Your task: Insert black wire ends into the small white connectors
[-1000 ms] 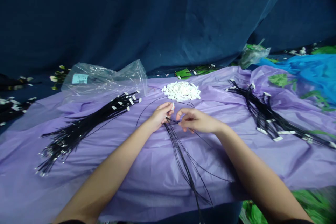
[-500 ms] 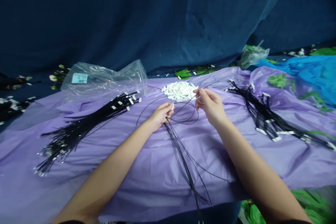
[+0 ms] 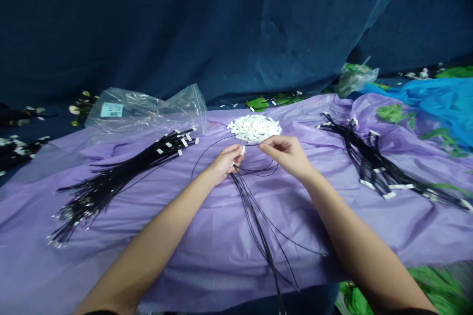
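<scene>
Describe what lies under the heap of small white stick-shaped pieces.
The white heap rests on creased, plastic-looking purple sheeting, visible at both sides; anything else beneath is covered.

Clear plastic bag [image 3: 146,112] is lying beyond and left of the left hand [image 3: 224,163] — dark-blue curtain [image 3: 185,24] is hanging farther beyond — bright-blue sheeting [image 3: 439,102] is resting well right of the right hand [image 3: 287,155].
</scene>
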Demonstrator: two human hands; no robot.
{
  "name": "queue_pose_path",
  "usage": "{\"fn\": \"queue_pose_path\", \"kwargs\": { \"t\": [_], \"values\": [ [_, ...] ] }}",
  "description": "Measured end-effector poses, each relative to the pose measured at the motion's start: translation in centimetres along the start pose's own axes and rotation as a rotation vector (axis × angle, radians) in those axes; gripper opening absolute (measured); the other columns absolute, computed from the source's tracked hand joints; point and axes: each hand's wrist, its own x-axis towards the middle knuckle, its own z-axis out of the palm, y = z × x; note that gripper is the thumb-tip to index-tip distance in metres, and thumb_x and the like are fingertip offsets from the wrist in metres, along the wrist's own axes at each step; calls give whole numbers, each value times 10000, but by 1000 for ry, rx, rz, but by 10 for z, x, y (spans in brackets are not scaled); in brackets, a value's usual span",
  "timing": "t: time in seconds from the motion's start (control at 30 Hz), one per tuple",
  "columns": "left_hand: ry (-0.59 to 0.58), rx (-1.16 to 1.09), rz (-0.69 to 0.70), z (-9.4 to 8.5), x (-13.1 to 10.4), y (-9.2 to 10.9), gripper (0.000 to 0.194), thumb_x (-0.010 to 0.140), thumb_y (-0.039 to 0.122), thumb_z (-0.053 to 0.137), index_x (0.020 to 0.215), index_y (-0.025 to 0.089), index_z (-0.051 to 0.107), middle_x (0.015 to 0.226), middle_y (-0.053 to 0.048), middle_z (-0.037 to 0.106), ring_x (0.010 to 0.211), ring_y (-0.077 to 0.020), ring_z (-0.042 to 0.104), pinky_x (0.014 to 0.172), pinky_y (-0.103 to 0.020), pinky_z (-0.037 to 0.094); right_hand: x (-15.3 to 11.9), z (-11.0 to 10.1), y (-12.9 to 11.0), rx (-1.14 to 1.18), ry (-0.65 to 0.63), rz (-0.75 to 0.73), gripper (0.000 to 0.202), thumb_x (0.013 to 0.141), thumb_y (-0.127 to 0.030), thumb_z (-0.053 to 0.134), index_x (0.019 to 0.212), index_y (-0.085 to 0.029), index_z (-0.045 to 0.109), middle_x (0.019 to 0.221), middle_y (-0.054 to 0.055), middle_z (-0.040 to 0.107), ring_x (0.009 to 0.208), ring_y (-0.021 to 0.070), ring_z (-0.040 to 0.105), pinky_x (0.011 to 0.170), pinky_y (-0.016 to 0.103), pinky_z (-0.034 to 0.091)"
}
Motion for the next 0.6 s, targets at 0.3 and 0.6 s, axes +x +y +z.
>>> {"fn": "queue_pose_path", "kwargs": {
  "t": [0.3, 0.6],
  "values": [
    [-52, -7, -1, -2, -1, 1, 243, 849, 385, 583, 834, 158, 498, 599, 61, 367, 392, -9, 213, 342, -129, 146, -1, 10, 11, -323, -19, -138, 175, 819, -149, 522, 713, -169, 660, 699, 20, 643, 650, 126, 533, 657, 244, 369],
    [-36, 5, -10, 0, -2, 2, 241, 843, 381, 588, 843, 157, 499, 599, 58, 367, 402, -16, 232, 341, -126, 147, -1, 11, 10, -368, -27, -141, 165, 822, -141, 527, 719, -173, 652, 713, 11, 654, 664, 124, 551, 667, 227, 375]
  ]
}}
